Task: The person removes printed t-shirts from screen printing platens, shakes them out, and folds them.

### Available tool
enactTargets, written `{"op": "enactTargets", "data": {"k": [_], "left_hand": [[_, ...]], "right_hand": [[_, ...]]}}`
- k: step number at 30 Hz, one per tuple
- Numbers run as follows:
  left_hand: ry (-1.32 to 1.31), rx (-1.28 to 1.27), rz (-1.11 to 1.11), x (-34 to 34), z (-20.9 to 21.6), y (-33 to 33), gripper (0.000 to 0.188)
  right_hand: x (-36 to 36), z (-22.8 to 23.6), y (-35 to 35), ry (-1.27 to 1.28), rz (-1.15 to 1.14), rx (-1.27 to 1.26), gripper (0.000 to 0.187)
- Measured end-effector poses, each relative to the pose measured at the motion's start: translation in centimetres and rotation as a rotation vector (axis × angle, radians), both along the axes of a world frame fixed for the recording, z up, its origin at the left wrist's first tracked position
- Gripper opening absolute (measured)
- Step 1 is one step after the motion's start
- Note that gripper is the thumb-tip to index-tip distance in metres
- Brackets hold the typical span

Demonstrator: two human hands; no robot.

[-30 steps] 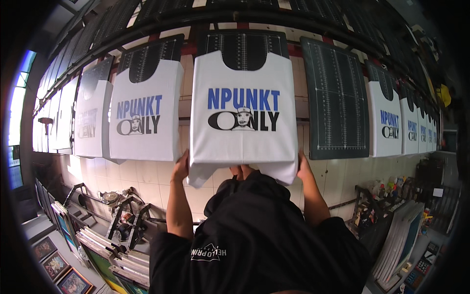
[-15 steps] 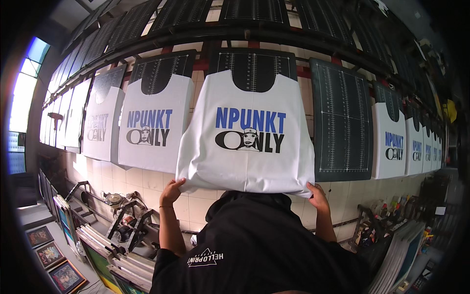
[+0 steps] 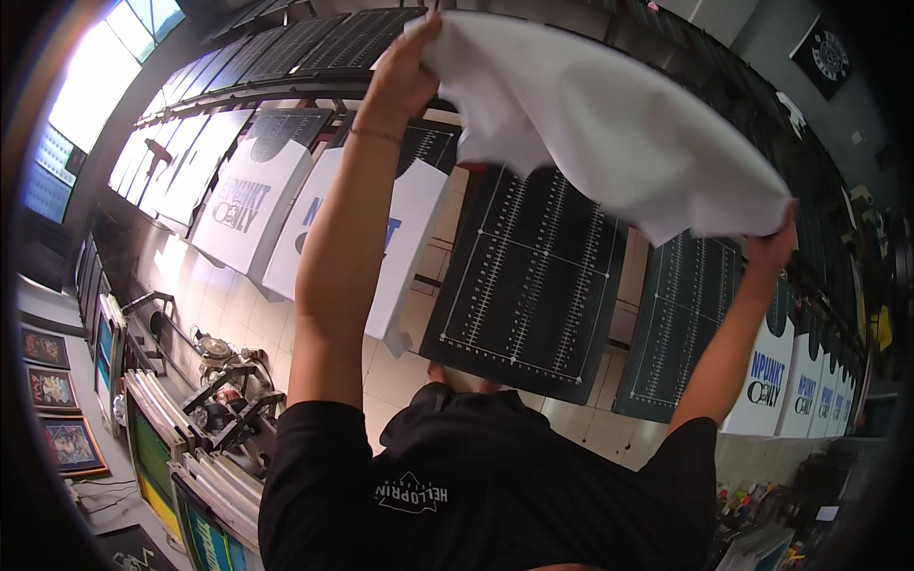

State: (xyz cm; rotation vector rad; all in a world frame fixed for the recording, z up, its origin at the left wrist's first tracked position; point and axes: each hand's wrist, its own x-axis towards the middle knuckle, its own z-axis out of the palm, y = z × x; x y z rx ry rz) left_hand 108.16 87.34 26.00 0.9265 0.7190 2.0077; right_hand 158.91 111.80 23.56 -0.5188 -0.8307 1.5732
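I hold a white cut shirt panel [image 3: 619,114] raised and stretched between both hands, its cloth slightly blurred and sagging along the lower edge. My left hand [image 3: 407,71] is closed on one corner at the upper middle. At the right, my right hand [image 3: 773,246] grips the opposite corner, lower down. The panel's printed design does not show. Below it lies a bare black printing board [image 3: 533,285] with white ruler lines, partly covered by the cloth at its far end.
White printed panels [image 3: 243,205] lie on boards to the left, others [image 3: 757,376] to the right. Just right of the bare board is another black board [image 3: 671,314]. Framed screens [image 3: 157,428] lean at the lower left, near metal machinery [image 3: 228,400].
The shirt panel has come off the middle board and risen up and away from me, held by both hands. My arms are now stretched forward, and the view has tilted.
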Motion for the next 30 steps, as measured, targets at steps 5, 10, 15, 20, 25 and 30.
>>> {"op": "enactTargets", "data": {"k": [5,10,15,20,25,30], "left_hand": [[0.196,0.139,0.041,-2.2,6.6,-7.6,0.027],[0.200,0.108,0.107,-10.1,6.4,-17.6,0.023],[0.241,-0.021,0.157,-16.6,10.3,-25.3,0.026],[0.301,-0.202,0.464,-23.2,8.1,-29.5,0.025],[0.206,-0.428,0.281,-35.6,2.0,-29.4,0.023],[0.194,-0.316,0.313,-34.9,5.8,-32.6,0.023]], "right_hand": [[2.8,6.8,-1.4,0.115,0.366,0.359,0.040],[-4.2,10.8,-10.6,-0.190,-0.110,0.405,0.043],[-15.0,13.4,-21.4,-0.498,-0.301,0.464,0.045],[-27.4,9.8,-30.2,-0.901,-0.302,0.453,0.037],[-33.4,1.9,-25.6,-0.604,0.163,0.022,0.034],[-36.3,6.7,-30.2,-0.488,0.087,-0.001,0.034]]}}
